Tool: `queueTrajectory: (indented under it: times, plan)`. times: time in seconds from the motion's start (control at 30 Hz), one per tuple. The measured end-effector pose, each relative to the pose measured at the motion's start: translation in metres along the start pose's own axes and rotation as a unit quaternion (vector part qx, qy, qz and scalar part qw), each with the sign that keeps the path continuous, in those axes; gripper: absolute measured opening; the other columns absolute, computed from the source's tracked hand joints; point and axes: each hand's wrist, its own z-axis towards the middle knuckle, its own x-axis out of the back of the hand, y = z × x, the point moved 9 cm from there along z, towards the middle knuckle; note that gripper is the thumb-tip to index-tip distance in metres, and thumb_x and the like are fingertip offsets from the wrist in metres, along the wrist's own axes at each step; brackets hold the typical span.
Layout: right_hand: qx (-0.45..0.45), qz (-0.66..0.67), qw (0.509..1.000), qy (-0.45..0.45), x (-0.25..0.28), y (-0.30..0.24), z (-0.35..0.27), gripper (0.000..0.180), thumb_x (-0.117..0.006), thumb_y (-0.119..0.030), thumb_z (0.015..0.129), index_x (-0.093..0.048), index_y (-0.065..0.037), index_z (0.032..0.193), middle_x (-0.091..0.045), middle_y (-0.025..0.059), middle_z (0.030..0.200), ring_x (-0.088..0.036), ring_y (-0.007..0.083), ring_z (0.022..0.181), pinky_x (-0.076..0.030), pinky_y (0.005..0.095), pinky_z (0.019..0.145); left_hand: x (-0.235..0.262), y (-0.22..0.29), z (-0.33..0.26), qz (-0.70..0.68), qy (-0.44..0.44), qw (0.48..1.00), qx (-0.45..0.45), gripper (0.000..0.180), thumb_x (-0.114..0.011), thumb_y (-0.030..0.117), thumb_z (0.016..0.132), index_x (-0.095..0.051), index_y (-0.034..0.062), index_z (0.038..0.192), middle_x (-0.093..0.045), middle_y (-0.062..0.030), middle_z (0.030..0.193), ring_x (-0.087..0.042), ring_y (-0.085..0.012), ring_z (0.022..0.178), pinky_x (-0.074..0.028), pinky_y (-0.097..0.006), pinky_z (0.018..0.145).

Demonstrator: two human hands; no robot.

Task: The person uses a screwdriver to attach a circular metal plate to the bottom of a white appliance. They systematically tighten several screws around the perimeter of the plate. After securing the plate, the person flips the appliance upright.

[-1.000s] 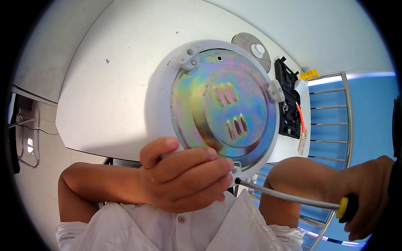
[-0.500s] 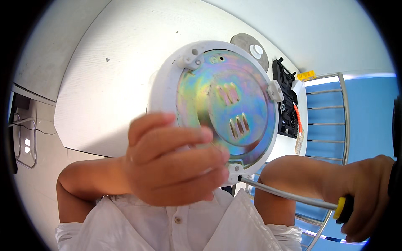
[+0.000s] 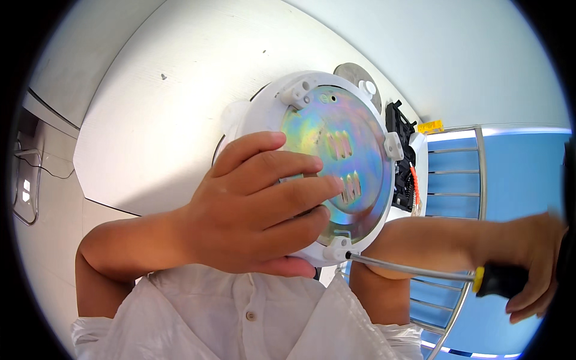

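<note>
At the near edge of the table (image 3: 150,132), steady the tilted appliance (image 3: 321,135) with the left hand (image 3: 258,204), spread wide over the plate (image 3: 366,156). With the right hand (image 3: 537,264) closed round the screwdriver (image 3: 498,280), aim straight into the foot (image 3: 338,245), pressing firmly while turning; avoid leaning sideways, likely to cause a slip.

Base plate (image 3: 371,150) glossy iridescent metal, casing (image 3: 259,119) smooth white plastic, screwdriver shaft (image 3: 414,268) shiny metal, screwdriver handle (image 3: 503,280) black plastic, shirt (image 3: 198,318) creased cloth.
</note>
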Motion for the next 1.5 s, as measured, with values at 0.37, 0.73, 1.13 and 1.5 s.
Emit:
queueTrajectory:
  times: [0.37,0.73,1.13,1.5]
  plan:
    - [0.06,-0.571,0.786,0.228,-0.023,-0.035,-0.03,0.03,-0.067,-0.017,0.086,-0.045,-0.001,0.1,-0.052,0.0115,0.086,-0.05,0.0168,0.061,-0.04,0.0232,0.054,0.0,0.002,-0.002,-0.012,0.023,1.0,0.015,0.048,-0.053,0.058,0.093,-0.065,0.0109,0.089,-0.069,-0.0079,0.111,-0.064,-0.0267,0.097,-0.038,-0.046,0.102]
    - [-0.084,0.036,0.996,0.002,-0.003,0.009,-0.001,0.031,-0.07,-0.003,0.084,-0.055,-0.002,0.058,-0.061,0.0192,0.06,-0.061,0.0244,0.044,-0.055,0.0296,0.044,0.0,0.004,-0.004,-0.004,0.042,0.999,0.007,0.048,-0.056,0.058,0.09,-0.066,0.0113,0.088,-0.068,-0.0078,0.113,-0.063,-0.0267,0.1,-0.038,-0.046,0.103]
    - [-0.004,-0.654,0.744,0.14,-0.027,-0.02,-0.027,0.04,-0.045,-0.027,0.098,-0.049,0.003,0.125,-0.047,0.0282,0.129,-0.056,0.0323,0.101,-0.049,0.0369,0.077,0.004,0.009,-0.001,-0.002,0.051,0.999,0.009,0.043,-0.063,0.055,0.086,-0.064,0.0124,0.087,-0.065,-0.0073,0.115,-0.06,-0.0269,0.105,-0.038,-0.047,0.103]
    - [-0.12,-0.814,0.549,-0.15,-0.052,-0.026,0.021,0.052,-0.068,-0.031,0.09,-0.048,-0.003,0.129,-0.063,0.015,0.097,-0.066,0.0209,0.08,-0.056,0.0247,0.072,0.011,0.024,0.078,-0.282,0.01,0.959,0.04,0.045,-0.071,0.037,0.083,-0.059,0.0039,0.111,-0.065,-0.0132,0.106,-0.062,-0.0294,0.096,-0.045,-0.041,0.089]
